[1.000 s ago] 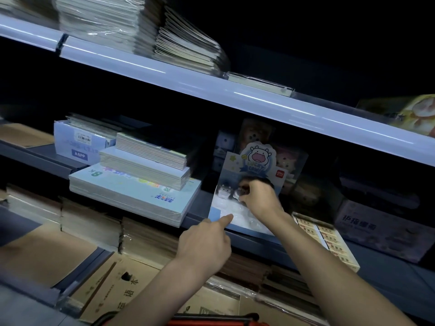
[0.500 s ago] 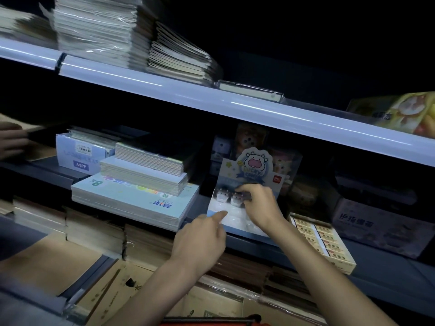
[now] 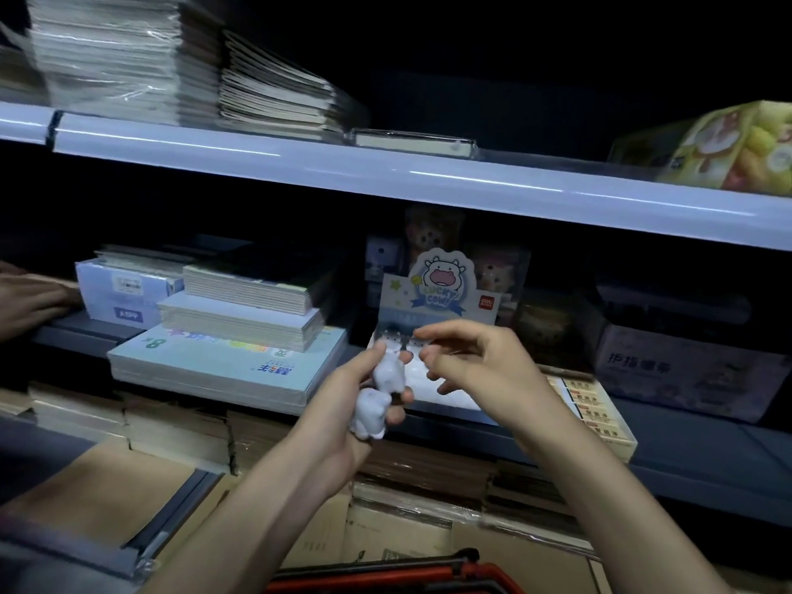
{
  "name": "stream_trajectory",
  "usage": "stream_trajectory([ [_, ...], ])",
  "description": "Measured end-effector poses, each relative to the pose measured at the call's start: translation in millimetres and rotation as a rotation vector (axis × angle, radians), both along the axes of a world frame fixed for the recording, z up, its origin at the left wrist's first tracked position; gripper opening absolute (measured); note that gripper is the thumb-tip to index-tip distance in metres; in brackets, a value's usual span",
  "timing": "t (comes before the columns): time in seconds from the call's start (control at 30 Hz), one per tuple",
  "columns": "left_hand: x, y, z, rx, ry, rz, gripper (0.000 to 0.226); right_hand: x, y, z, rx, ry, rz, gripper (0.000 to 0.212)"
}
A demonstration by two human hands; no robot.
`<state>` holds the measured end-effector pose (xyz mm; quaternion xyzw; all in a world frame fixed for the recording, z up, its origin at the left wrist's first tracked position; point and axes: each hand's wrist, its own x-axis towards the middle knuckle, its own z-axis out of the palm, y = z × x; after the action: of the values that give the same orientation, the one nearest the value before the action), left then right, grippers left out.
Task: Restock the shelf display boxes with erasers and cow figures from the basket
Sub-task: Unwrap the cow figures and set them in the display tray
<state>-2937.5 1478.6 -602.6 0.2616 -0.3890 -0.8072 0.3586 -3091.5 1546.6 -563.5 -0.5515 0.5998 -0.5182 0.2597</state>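
Your left hand (image 3: 343,420) grips two white cow figures (image 3: 388,373), your right hand (image 3: 475,362) just beside them, fingers loosely bent, holding nothing, both before the Lucky Cow display box (image 3: 441,293), eraser box (image 3: 600,418) to its right, red basket (image 3: 407,572) below.

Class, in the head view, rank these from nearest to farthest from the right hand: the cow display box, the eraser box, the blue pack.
1. Cow display box, directly behind the right hand.
2. Eraser box, just right of the wrist.
3. Blue pack, far off to the left.
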Motion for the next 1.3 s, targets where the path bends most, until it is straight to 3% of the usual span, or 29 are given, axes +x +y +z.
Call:
stream_trajectory([
  [0.13,-3.3,-4.5,-10.4,-0.157,-0.153,0.064,0.050,1.6,-1.7,-4.6,0.084,0.091,0.050,0.026],
  [0.23,-5.7,-1.2,-13.8,-0.267,-0.192,0.138,0.042,7.7,-2.6,-11.1,0.124,0.153,0.057,0.037],
  [0.37,-10.1,1.3,-13.8,-0.245,-0.238,0.166,0.045,12.6,-2.0,-15.5,0.080,0.219,-0.008,0.033],
  [0.53,-12.9,-4.2,-17.1,-0.086,-0.136,0.134,0.039,4.5,-2.2,-12.1,0.065,0.120,0.014,0.032],
  [0.73,-12.4,-0.4,-18.5,-0.183,-0.173,0.090,0.040,-8.7,-0.3,-9.8,0.037,0.120,0.039,0.043],
  [0.87,-12.7,1.7,-18.5,-0.251,-0.163,0.099,0.028,-11.1,0.2,-14.3,0.006,0.098,-0.016,0.042],
  [1.03,-13.0,1.9,-21.9,-0.282,-0.155,0.154,0.027,-10.9,2.2,-12.1,0.064,-0.241,0.012,0.028],
  [1.17,-13.4,1.2,-22.4,-0.287,-0.193,0.192,0.022,-15.8,0.1,-18.3,0.070,-0.132,-0.039,0.029],
  [1.3,-17.5,4.3,-23.1,-0.362,-0.229,0.212,0.019,-19.3,-0.3,-15.9,0.093,-0.165,-0.068,0.025],
])
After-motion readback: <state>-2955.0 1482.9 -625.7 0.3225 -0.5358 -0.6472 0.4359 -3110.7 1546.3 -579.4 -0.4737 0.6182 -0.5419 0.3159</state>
